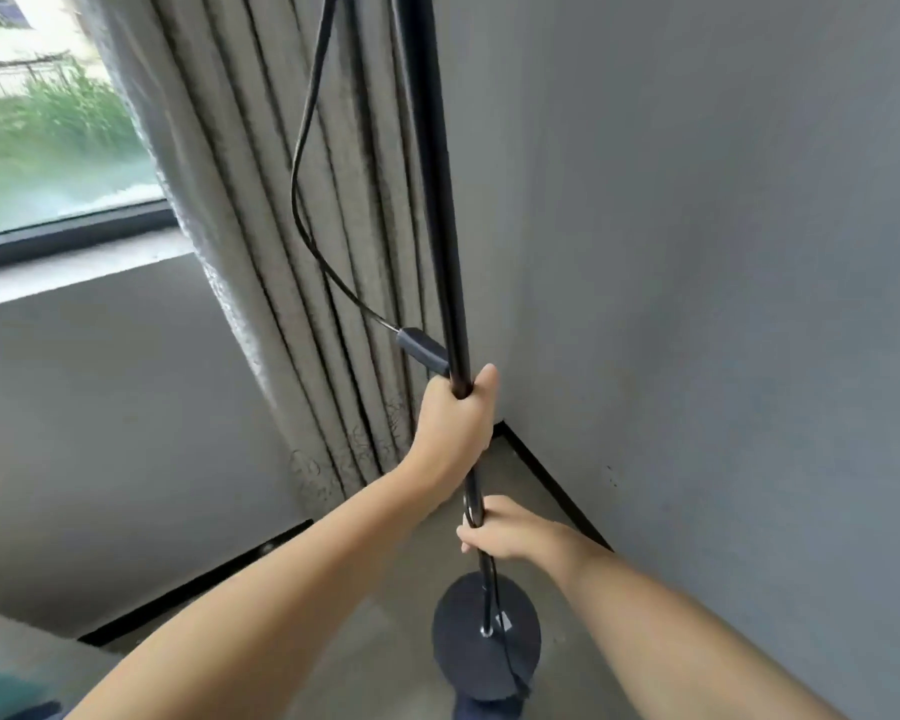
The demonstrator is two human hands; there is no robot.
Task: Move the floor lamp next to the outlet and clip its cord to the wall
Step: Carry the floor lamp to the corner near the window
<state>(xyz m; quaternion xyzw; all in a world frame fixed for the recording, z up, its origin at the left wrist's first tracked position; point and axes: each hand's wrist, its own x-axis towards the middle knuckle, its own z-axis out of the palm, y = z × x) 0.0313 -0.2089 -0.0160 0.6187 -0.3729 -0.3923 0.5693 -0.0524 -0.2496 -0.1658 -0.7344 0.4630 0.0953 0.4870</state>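
Observation:
The floor lamp's black pole (440,226) rises upright in the room's corner, and its round black base (463,652) is just above or on the grey floor. My left hand (455,423) grips the pole at mid height. Lower down, my right hand (505,532) is closed around the pole and the cord running along it. The black cord (300,200) hangs in a loop left of the pole and carries an inline switch (422,348) just above my left hand. The lamp's head is out of view. No outlet or clip is visible.
A grey pleated curtain (292,241) hangs directly behind the lamp, beside a window (53,137) with a sill. The grey wall (723,304) on the right meets the floor at a dark baseboard (552,485). A dark shoe tip (489,711) shows under the base.

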